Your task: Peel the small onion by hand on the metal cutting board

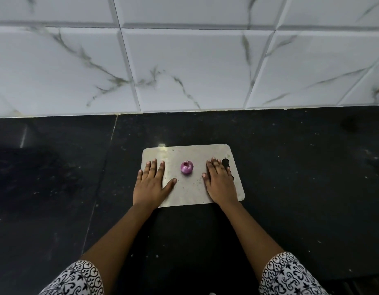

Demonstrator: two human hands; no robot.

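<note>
A small purple onion (pixel 187 167) sits near the middle of the metal cutting board (pixel 190 152), its cut top facing up with pale pink layers showing. My left hand (pixel 151 184) lies flat, palm down, over the board's left edge, fingers spread, a short gap from the onion. My right hand (pixel 219 180) lies flat on the board's right part, partly covering the handle hole (pixel 226 161). Neither hand touches the onion or holds anything.
The board rests on a black stone counter (pixel 290 167) with small light specks. A white marble-look tiled wall (pixel 184 60) rises right behind it. A seam in the counter (pixel 103 177) runs to the left of the board. Patterned sleeves show at the bottom.
</note>
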